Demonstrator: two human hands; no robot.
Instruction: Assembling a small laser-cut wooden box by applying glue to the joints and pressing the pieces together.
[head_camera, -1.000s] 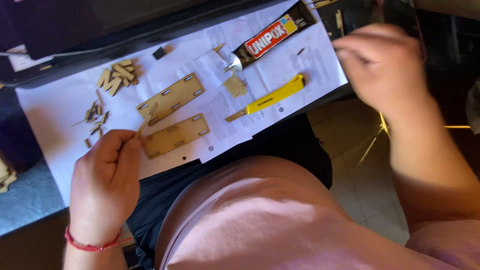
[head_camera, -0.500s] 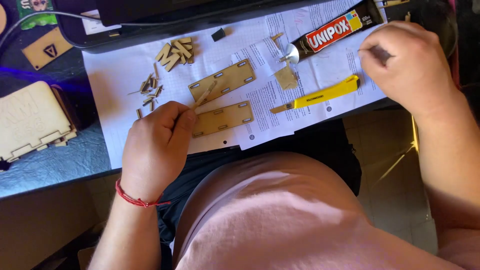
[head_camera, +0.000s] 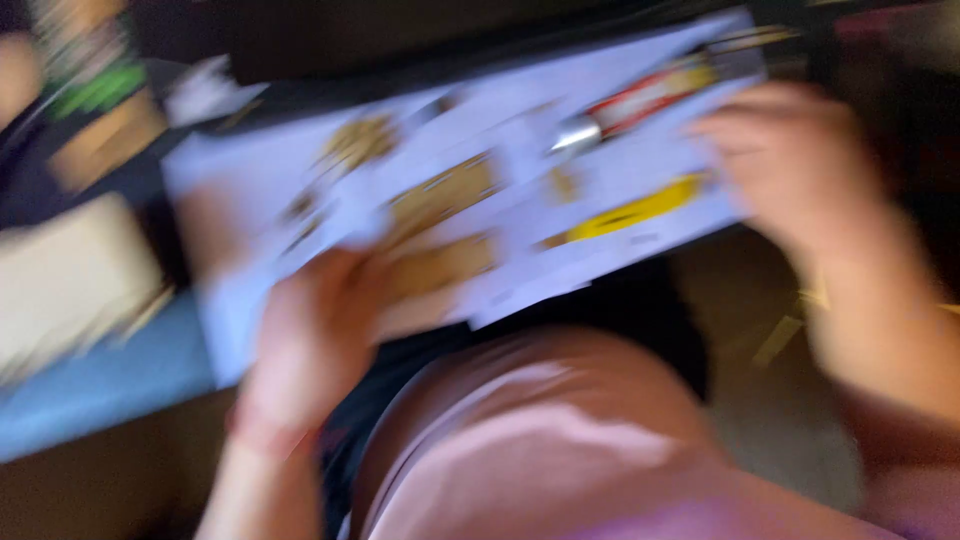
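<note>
Fingers of the left hand (head_camera: 315, 335) are curled against a flat wooden panel (head_camera: 440, 265) on the white sheet (head_camera: 620, 175); grip unclear through blur. Right hand (head_camera: 790, 165), at 2 o'clock, nears the yellow knife (head_camera: 635, 207); its fingers unreadable. Panels lie unjoined; assembly judged early.

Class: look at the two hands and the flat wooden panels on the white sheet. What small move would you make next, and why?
Probably press the left hand down to steady the lower wooden panel it rests beside. The right hand sits apart, by the glue tube and above the yellow cutter. The picture is blurred, so neither hand's grip can be judged.
</note>
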